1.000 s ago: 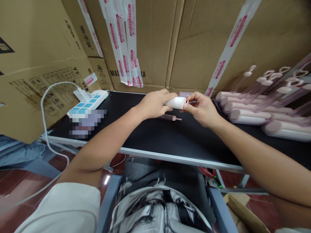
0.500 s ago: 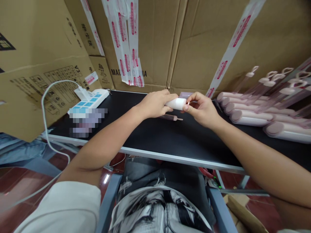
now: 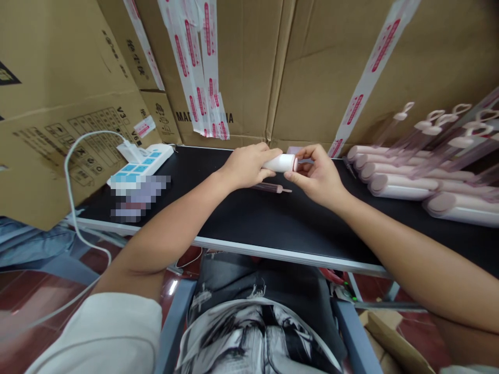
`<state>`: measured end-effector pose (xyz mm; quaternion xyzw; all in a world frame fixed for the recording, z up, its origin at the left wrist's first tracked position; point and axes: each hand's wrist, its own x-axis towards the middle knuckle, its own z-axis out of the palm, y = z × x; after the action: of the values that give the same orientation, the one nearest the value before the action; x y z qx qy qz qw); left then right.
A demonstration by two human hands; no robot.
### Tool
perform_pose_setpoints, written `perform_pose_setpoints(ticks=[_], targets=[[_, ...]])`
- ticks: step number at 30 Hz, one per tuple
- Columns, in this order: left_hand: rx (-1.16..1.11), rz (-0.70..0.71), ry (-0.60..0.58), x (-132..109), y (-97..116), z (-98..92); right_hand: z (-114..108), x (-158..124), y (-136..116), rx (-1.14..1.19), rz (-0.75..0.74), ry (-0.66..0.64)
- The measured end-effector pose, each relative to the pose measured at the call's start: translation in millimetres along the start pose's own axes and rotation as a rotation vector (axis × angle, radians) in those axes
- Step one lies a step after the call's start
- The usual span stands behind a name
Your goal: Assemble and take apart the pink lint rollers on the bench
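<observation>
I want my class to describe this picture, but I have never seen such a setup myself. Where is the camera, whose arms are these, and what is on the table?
There is no machine here. A person works with bare hands, and the camera sits on their head, looking forward and down, so both arms reach in from below. The left hand holds a white cylinder above a black table. The right hand pinches its pink-rimmed end. Under the hands lies a small clear piece with a pink tip. To the right lie rows of similar pink-and-white cylinders, and to the left a power strip. Cardboard boxes stand behind.
</observation>
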<state>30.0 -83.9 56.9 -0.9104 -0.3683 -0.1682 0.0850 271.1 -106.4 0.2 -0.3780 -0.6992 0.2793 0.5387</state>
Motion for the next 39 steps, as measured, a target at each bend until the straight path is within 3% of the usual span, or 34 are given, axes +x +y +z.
perform_pose_setpoints(ticks=[3,8,10,13,16,21,28,39], targets=[[-0.059,-0.014,0.028,0.5,-4.1,4.4,0.8,1.1,5.2,-0.009,-0.01,0.01],[-0.489,-0.174,0.233,7.2,-33.4,23.9,-6.0,5.0,15.8,-0.138,-0.035,0.052],[-0.711,-0.302,0.275,11.6,-43.4,30.5,-5.1,4.3,18.8,-0.301,-0.079,-0.08],[-1.071,-0.48,0.235,16.3,-46.3,33.5,4.9,0.5,22.1,-0.529,-0.16,-0.349],[-1.269,-0.556,0.221,17.0,-41.8,30.2,14.9,-2.1,22.5,-0.688,-0.17,-0.482],[-1.267,-0.521,0.292,13.5,-49.6,25.0,-0.2,1.5,12.1,-0.629,-0.172,-0.359],[-1.3,-0.567,0.206,11.4,-56.2,22.6,-20.0,6.3,-1.5,-0.532,-0.282,-0.083],[-1.391,-0.521,0.234,12.1,-54.8,25.3,-16.3,2.7,-2.0,-0.461,-0.224,-0.139]])
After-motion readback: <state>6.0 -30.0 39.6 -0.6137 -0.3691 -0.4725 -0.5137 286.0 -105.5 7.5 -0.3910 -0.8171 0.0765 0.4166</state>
